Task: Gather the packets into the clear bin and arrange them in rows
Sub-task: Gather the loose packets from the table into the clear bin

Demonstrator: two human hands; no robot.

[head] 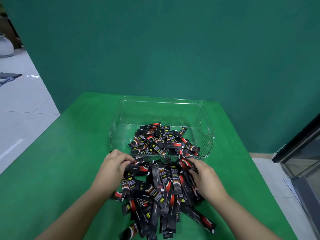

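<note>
Roughly a third of the coffee stick packets (164, 141) lie jumbled, unrowed, in the clear bin (207, 135) at centre frame; below it on the green tabletop (69, 161), the left hand (114, 166) and right hand (206, 177) curl round the remaining pile (159, 196).

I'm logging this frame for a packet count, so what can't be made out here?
- Head view: packets on the table overlap in a heap; lower ones hidden, so no count.
- Packets in the bin likewise piled; bin glare blurs some.
- Left hand and right hand cover the packets under them; fingertips hidden.
- Nearest packets cut off by the bottom edge.
- Print too small to read.
</note>
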